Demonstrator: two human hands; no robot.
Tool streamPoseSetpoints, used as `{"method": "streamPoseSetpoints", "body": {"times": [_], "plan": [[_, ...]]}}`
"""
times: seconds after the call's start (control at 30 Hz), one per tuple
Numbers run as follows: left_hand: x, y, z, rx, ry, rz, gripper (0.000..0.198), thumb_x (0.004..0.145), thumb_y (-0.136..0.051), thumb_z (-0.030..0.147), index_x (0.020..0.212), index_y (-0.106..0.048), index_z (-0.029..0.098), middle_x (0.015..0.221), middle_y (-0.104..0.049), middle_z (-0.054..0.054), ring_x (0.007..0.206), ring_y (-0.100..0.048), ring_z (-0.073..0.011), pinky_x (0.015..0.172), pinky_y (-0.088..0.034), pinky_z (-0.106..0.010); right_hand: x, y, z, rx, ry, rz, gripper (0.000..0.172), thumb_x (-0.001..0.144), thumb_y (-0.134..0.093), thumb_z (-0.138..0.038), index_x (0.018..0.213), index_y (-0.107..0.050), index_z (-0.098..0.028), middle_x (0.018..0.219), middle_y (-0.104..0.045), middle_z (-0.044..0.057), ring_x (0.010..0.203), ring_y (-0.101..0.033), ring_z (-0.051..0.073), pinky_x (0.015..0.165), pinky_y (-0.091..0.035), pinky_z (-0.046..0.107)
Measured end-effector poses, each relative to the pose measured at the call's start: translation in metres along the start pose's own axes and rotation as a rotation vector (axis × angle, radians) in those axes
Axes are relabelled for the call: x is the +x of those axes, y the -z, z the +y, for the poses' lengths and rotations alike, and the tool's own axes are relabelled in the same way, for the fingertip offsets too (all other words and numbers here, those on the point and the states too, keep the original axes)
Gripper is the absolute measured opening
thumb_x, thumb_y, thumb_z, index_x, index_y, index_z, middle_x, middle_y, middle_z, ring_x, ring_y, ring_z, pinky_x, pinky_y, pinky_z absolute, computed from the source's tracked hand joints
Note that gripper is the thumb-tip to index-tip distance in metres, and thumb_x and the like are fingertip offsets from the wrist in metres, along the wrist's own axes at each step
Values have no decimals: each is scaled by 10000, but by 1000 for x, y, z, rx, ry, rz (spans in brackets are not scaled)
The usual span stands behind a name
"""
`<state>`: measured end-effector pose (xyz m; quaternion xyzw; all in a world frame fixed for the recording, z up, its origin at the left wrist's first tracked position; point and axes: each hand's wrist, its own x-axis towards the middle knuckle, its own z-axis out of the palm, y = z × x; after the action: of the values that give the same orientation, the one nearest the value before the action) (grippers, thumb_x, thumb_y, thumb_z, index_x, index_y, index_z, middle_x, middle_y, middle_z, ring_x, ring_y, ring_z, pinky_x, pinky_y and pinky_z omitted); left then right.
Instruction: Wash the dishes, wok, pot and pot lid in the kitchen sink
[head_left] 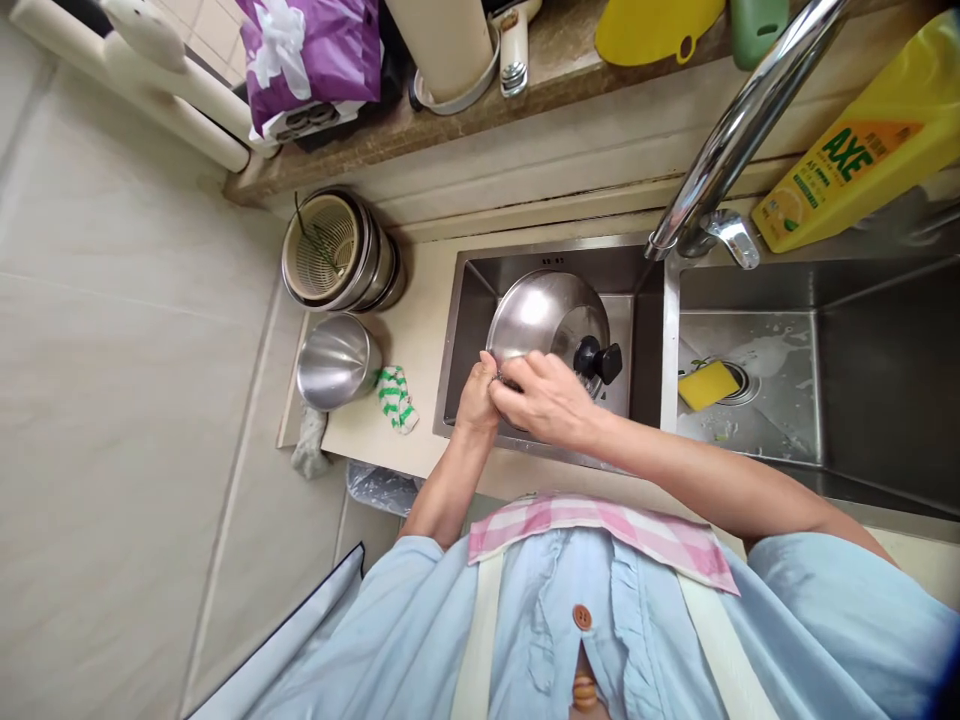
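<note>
Over the left sink basin, a round metal pot lid (529,305) with a glass centre and a black knob is tilted. At its near left edge my left hand (478,397) is closed on the rim, thumb upward. My right hand (546,400) lies across the lid's near side, fingers curled and touching it beside my left hand. Whether the right fingers hold anything small is hidden from view.
A chrome faucet (731,130) arches above the divider. The right basin (780,400) holds a yellow sponge (708,386). Yellow detergent bottle (847,150) stands behind it. Stacked pots with a strainer (322,250), a metal bowl (337,362) and a green-striped cloth (397,400) sit left.
</note>
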<state>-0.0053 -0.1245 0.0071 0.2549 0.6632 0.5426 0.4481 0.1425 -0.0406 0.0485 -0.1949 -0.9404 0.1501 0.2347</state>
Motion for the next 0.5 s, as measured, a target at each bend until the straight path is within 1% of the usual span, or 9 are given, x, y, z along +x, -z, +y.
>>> {"method": "streamPoseSetpoints", "body": {"times": [0.03,0.1,0.13,0.17,0.2,0.3,0.33,0.43,0.5], "plan": [[-2,-1,3,-10,-22,-6,654,757,-591,823,622,-599,183,579,-597,-6,647,-611,-155,538,-491,-244,2,4,2,1,-57,25,315,1027,-378,-241,997,-691,-244,1022,-597,99,941,-501,250,770,-427,361],[-6,-5,11,-26,-70,-30,649,692,-662,822,607,-600,181,550,-572,-4,638,-600,-163,524,-474,-248,12,13,15,5,-305,132,289,1019,-398,-252,1031,-683,-208,1082,-573,120,999,-497,268,822,-436,379],[-9,-6,16,-18,-84,-51,639,649,-713,807,602,-606,179,542,-564,-2,632,-594,-166,523,-467,-249,19,19,22,15,-402,181,278,1014,-407,-251,1038,-677,-193,1106,-559,128,1027,-493,275,843,-438,391],[-12,-7,21,3,-89,-78,624,596,-775,777,595,-613,174,536,-560,1,619,-582,-163,523,-459,-249,24,23,28,34,-435,210,264,1009,-419,-254,1037,-673,-188,1118,-550,130,1043,-492,277,853,-441,397],[-15,-8,26,34,-87,-112,608,535,-838,733,587,-622,168,535,-560,5,601,-566,-156,524,-450,-248,28,27,33,58,-420,212,248,1004,-437,-268,1026,-671,-191,1119,-549,128,1042,-495,274,854,-444,398],[-21,-11,35,105,-87,-201,574,401,-938,617,574,-658,146,547,-577,10,557,-522,-132,534,-429,-248,32,31,39,120,-327,130,209,975,-494,-318,964,-671,-207,1080,-575,111,969,-516,254,802,-454,375],[-22,-11,37,117,-89,-231,561,390,-949,590,584,-676,141,564,-594,5,561,-526,-133,546,-431,-251,31,31,41,128,-350,111,208,967,-496,-320,952,-671,-207,1065,-582,107,939,-522,248,776,-453,364],[-22,-12,39,139,-103,-295,525,431,-944,568,613,-709,135,612,-629,-16,594,-552,-147,577,-439,-261,28,32,44,109,-531,110,215,956,-471,-281,951,-668,-195,1011,-590,108,867,-531,234,719,-432,340],[-20,-12,40,161,-130,-314,512,470,-927,576,558,-680,136,566,-595,-8,560,-520,-134,554,-415,-256,26,33,38,99,-555,97,204,946,-472,-259,970,-665,-195,1001,-594,109,844,-532,227,693,-413,326]]}}
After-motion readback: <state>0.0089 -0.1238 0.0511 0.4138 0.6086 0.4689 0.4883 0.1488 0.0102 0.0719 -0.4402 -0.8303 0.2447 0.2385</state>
